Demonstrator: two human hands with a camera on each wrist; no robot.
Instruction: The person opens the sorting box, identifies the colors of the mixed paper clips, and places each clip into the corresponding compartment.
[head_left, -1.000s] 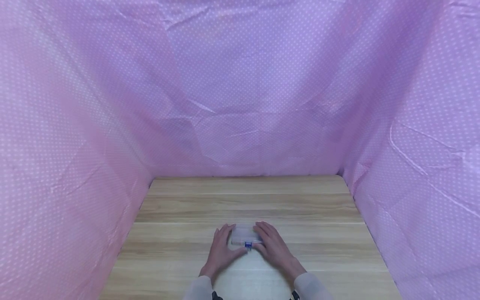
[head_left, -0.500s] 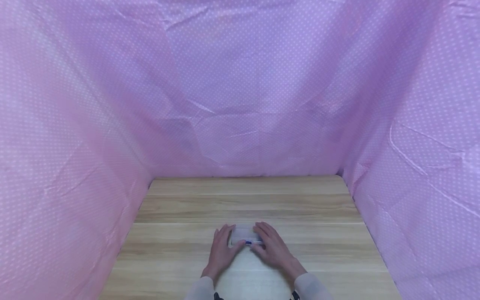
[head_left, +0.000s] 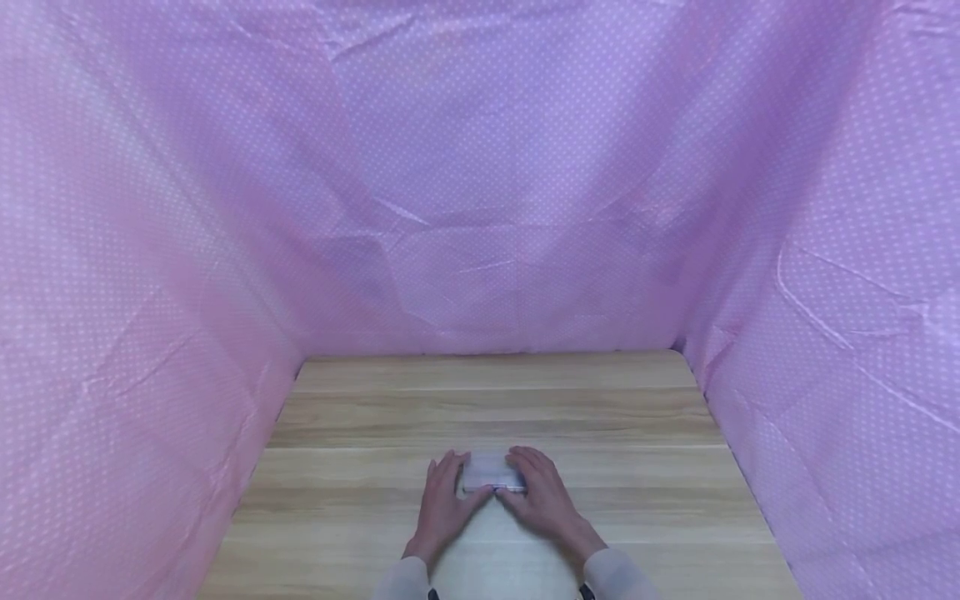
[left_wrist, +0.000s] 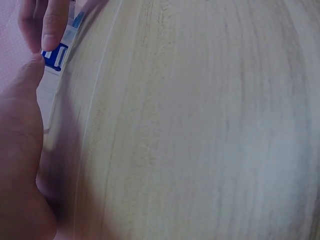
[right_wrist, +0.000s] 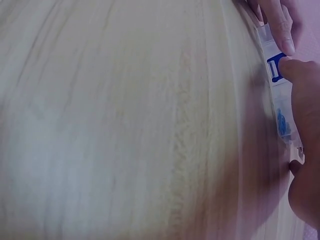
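Observation:
A small clear plastic box [head_left: 486,472] with a lid lies flat on the wooden table between the two hands. On its near side sits a blue latch [left_wrist: 56,57], best seen in the wrist views. My left hand [head_left: 445,506] grips the box's left end, its thumb at the latch. From the other end my right hand [head_left: 549,500] holds the box, fingers at the far corner and thumb against the latch [right_wrist: 275,68]. Something light blue [right_wrist: 282,121] shows through the clear wall near the right end; its kind cannot be made out.
The wood-grain table [head_left: 487,400] spreads around the box. Pink dotted cloth [head_left: 480,283] hangs behind it and along both sides.
The blue latch, standing out at the box's near side a second ago, has folded flat under the thumbs. Both thumbs have shifted slightly; the box stays in place.

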